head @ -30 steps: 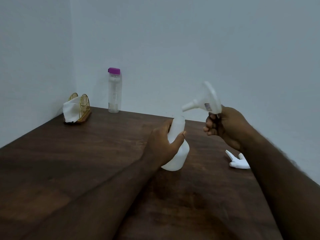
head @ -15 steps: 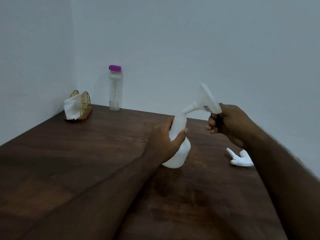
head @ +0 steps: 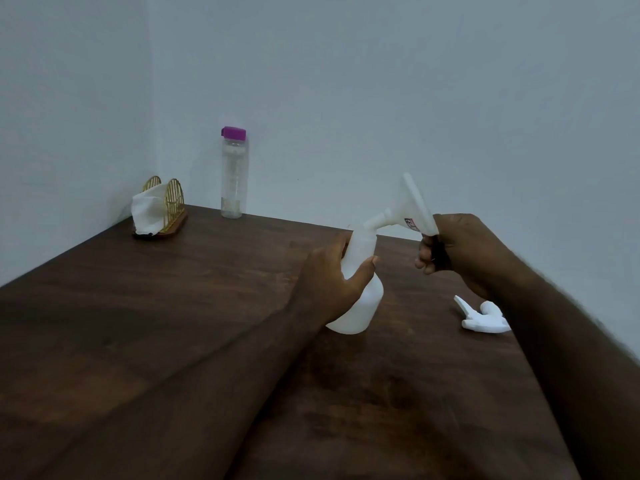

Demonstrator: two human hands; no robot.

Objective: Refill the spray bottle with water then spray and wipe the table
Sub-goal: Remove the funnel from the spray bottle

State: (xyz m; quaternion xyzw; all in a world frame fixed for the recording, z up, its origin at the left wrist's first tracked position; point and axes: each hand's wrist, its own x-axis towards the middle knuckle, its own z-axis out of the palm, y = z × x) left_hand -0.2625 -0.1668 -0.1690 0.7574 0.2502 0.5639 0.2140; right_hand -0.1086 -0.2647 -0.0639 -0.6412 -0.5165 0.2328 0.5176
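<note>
Spray bottle [head: 360, 306], smooth white plastic with a rounded base, leans on the dark wood table [head: 173, 323]. The left hand [head: 329, 289] wraps its neck to steady it. Right hand [head: 457, 251] grips a white funnel [head: 412, 206] by its edge, spout angled into the open mouth, seemingly not yet seated. The unscrewed trigger head [head: 485, 318] lies nearby. A clear, purple-capped water bottle [head: 234, 174] waits by the wall [head: 381, 98].

Dim, bluish, even light.
Only faint, soft shadows are cast on the table [head: 173, 306]; the lower right corner is smeared by blur, and edges are slightly bent.
</note>
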